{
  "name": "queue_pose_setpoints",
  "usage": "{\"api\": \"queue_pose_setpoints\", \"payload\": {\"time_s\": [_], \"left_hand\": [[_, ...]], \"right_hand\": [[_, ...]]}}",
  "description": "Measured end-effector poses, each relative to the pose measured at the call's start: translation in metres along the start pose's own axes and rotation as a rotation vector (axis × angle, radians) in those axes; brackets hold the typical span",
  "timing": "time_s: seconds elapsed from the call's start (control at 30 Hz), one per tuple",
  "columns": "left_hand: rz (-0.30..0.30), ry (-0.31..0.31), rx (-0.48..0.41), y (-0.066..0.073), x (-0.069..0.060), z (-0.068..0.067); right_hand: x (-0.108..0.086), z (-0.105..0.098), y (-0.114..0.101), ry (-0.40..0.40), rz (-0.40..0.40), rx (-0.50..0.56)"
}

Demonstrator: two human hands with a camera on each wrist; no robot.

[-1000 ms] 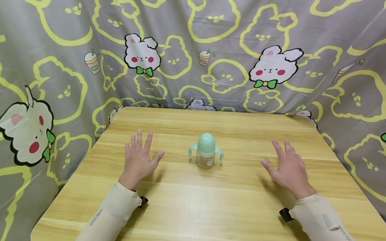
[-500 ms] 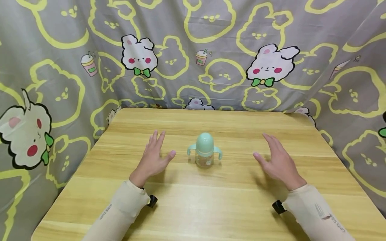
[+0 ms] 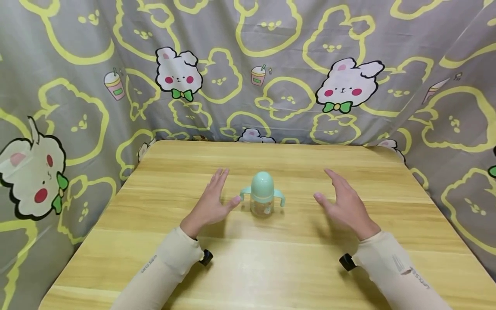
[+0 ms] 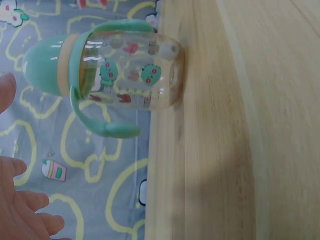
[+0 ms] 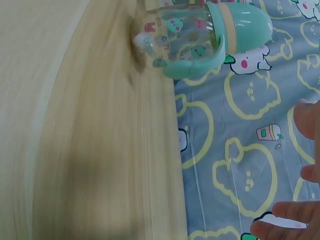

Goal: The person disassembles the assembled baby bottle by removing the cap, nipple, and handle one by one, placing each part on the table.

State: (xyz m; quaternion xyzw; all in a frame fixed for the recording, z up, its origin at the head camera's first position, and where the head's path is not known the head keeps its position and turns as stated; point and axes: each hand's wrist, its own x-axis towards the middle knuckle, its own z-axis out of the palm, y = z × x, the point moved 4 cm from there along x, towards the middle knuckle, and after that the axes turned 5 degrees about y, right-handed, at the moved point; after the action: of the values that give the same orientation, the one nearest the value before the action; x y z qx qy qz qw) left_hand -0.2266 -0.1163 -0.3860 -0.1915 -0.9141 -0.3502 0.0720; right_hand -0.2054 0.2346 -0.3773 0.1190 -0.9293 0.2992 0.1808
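A baby bottle (image 3: 262, 193) with a mint-green domed cap, two mint side handles and a clear printed body stands upright on the wooden table (image 3: 263, 267). My left hand (image 3: 212, 202) hovers just left of it, fingers extended and thumb (image 3: 234, 202) near the left handle, apparently not touching. To the right, with a wider gap, my right hand (image 3: 346, 206) is held with fingers straight and thumb pointing at the bottle. Both wrist views show the bottle (image 4: 115, 75) sideways, and neither hand holds anything.
A grey curtain (image 3: 232, 94) with yellow outlines and white rabbit faces surrounds the table at the back and sides. Small black devices sit at the left wrist (image 3: 206, 257) and right wrist (image 3: 347, 261), under beige sleeves.
Both hands have moved inward towards the bottle, the left one farther, and their palms have turned to face each other. The bottle stays where it was on the table.
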Motion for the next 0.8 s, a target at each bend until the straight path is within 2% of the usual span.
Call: {"api": "queue_pose_setpoints", "payload": {"time_s": [0.3,0.43,0.6,0.8], "left_hand": [[0.002,-0.027,0.025,-0.003,-0.006,0.011],[0.014,-0.031,0.013,-0.003,-0.003,0.012],[0.001,-0.070,0.006,-0.003,0.000,0.015],[-0.010,-0.072,-0.022,-0.002,0.004,0.017]], "right_hand": [[-0.002,0.012,-0.006,-0.033,-0.019,-0.023],[0.002,0.012,-0.010,-0.017,-0.033,-0.015],[0.006,0.012,-0.013,-0.023,-0.038,-0.003],[0.012,0.013,-0.017,-0.031,-0.032,0.022]]}}
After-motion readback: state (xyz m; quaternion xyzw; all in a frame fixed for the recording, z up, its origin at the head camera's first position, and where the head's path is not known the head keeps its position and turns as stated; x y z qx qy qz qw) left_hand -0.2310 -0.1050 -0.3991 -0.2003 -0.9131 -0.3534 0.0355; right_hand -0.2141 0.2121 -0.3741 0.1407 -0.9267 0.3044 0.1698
